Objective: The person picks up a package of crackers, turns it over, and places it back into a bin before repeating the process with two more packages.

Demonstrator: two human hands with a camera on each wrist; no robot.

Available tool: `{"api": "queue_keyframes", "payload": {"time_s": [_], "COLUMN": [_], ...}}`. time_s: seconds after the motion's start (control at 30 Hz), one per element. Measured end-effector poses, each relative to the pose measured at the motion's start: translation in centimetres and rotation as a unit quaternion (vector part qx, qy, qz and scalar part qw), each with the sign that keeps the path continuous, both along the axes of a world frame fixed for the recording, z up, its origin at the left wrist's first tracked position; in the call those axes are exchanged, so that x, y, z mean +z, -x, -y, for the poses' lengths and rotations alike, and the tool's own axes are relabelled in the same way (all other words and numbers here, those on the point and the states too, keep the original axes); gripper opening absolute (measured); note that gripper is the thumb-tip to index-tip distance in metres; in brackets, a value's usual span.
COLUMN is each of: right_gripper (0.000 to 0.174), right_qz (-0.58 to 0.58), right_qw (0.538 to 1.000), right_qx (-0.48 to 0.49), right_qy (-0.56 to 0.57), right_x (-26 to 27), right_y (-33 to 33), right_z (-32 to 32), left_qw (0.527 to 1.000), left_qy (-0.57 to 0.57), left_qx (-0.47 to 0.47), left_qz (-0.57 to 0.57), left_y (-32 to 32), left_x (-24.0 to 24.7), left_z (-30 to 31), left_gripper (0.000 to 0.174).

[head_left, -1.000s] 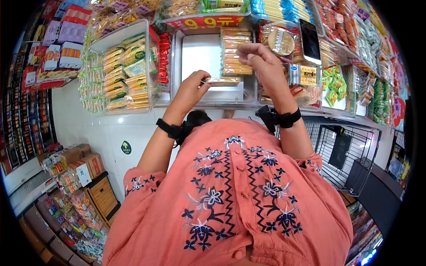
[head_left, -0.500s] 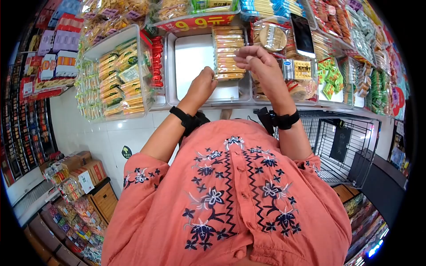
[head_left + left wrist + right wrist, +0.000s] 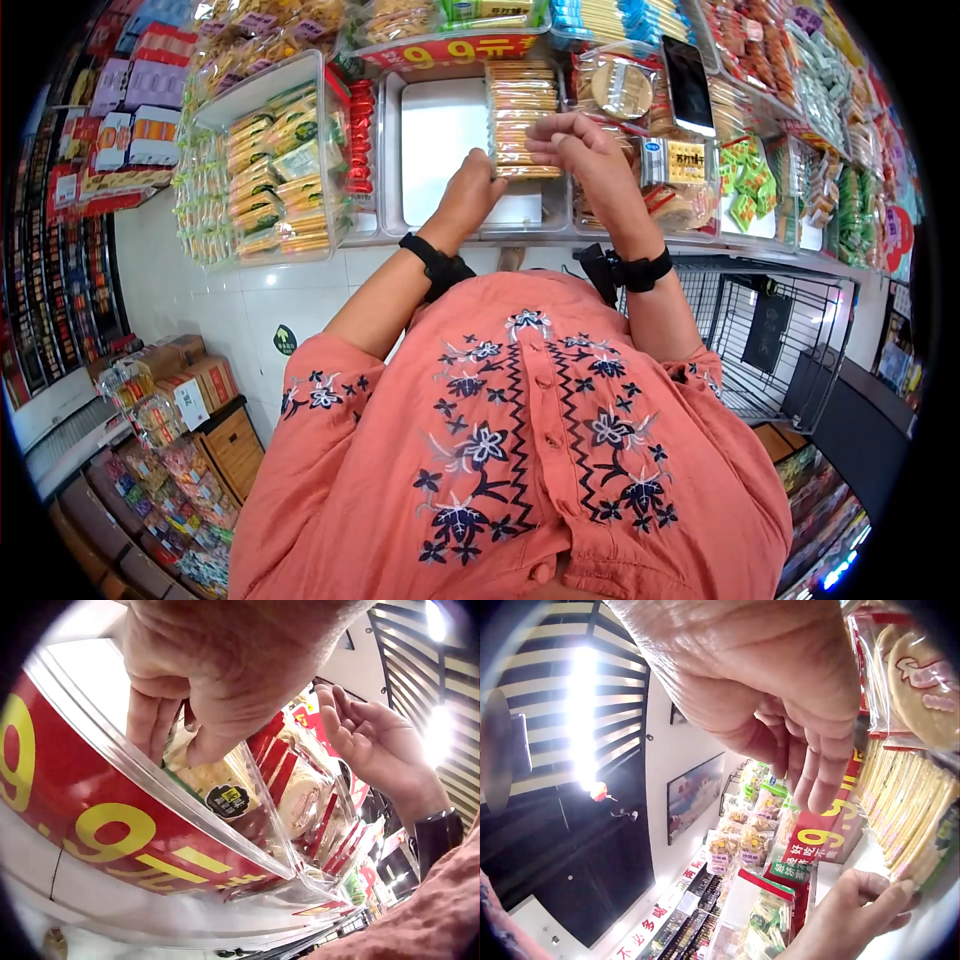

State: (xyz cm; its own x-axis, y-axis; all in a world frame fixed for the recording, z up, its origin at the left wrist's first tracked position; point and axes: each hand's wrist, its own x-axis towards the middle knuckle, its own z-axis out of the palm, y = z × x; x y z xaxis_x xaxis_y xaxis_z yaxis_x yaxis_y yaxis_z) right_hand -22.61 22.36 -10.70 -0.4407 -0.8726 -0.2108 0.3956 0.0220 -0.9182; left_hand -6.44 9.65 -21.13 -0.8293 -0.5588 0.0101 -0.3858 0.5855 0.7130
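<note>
A row of thin cracker packets (image 3: 522, 95), set on edge, fills the right side of a clear plastic bin (image 3: 432, 120) with a white bottom. My left hand (image 3: 470, 192) is at the row's near end. In the left wrist view its thumb and fingers pinch a cracker packet (image 3: 229, 796) with a black round label; the fingers are partly behind it. My right hand (image 3: 592, 160) hovers over the row's right edge, its fingers loosely bent with nothing in them, as the right wrist view also shows.
A red price sign (image 3: 455, 50) runs along the bin's far edge. To the right lie round cracker packs (image 3: 622, 88), a soda cracker pack (image 3: 675, 160) and a phone (image 3: 688, 85). A tub of green-labelled packets (image 3: 285, 165) stands left. A shopping cart (image 3: 770, 320) is at lower right.
My left hand has brought a cracker packet from the bin's near part up to the row's end, then shifted slightly right. My right hand stays over the row.
</note>
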Motion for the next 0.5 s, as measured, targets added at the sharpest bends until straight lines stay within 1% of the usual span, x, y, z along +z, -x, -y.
{"api": "queue_keyframes", "payload": {"time_s": [0.1,0.3,0.5], "right_gripper": [0.025,0.026,0.024], "right_qz": [0.004,-0.008,-0.007], "right_qw": [1.000,1.000,0.999], "right_qx": [0.007,0.015,0.030], "right_qy": [-0.007,-0.024,-0.037], "right_x": [-0.16,-0.56,-0.95], "right_y": [-0.07,-0.08,-0.30], "right_z": [0.05,-0.03,0.08], "left_qw": [1.000,1.000,1.000], "left_qy": [-0.010,0.007,0.006], "left_qx": [0.009,0.007,0.013], "left_qz": [0.003,0.010,0.013], "left_y": [0.13,-0.03,0.37], "left_x": [0.27,0.29,0.47], "left_z": [-0.40,-0.05,-0.21], "left_gripper": [0.029,0.028,0.030]}}
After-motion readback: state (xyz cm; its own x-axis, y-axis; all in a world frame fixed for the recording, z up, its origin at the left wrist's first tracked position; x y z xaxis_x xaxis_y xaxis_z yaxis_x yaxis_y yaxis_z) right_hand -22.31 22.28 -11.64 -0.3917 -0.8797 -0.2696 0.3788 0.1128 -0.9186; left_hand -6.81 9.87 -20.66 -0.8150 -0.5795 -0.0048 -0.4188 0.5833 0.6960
